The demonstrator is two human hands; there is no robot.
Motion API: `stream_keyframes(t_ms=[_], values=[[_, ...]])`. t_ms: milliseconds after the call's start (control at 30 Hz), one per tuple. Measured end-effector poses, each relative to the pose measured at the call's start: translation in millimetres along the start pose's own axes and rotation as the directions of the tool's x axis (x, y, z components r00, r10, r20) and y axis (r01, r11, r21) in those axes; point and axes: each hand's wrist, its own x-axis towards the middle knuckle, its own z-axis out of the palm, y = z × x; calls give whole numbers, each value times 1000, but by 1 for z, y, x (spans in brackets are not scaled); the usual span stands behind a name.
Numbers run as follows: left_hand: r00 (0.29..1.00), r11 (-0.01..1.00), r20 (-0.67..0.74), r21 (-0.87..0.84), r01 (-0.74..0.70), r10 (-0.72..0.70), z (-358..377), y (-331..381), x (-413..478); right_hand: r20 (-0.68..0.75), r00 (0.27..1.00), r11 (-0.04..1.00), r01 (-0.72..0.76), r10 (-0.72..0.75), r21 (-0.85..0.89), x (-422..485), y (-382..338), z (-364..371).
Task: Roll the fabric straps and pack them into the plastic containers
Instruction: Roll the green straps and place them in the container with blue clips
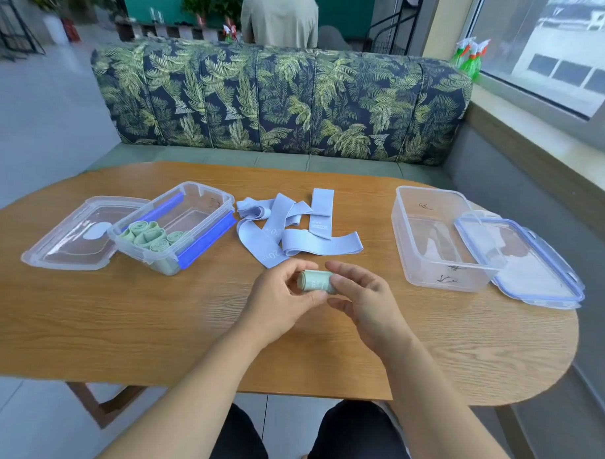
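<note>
A rolled green fabric strap is held between both hands just above the wooden table. My left hand curls round its left end, and my right hand pinches its right end with thumb and fingers. Left of centre stands a clear container with blue clips holding several rolled green straps. A pile of loose light-blue straps lies flat behind my hands. At the right stands a larger clear container with nothing visible inside.
One clear lid lies left of the clipped container. A blue-rimmed lid leans against the right container. A leaf-patterned sofa runs behind the table, and a person stands beyond it. My knees show below the table's near edge.
</note>
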Motion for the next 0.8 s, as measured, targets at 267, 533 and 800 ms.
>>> stream_keyframes(t_ms=[267,533,800], values=[[994,952,-104,-306,4,-38,-6,20,-25,86,996,983,-33,18,178,-24,-2,19],[995,996,-78,53,-65,69,-13,25,-31,69,991,919,128,-111,-374,-33,-6,27],[1000,944,15,331,6,-12,-13,-5,-31,-6,997,823,59,-75,-565,-20,12,32]])
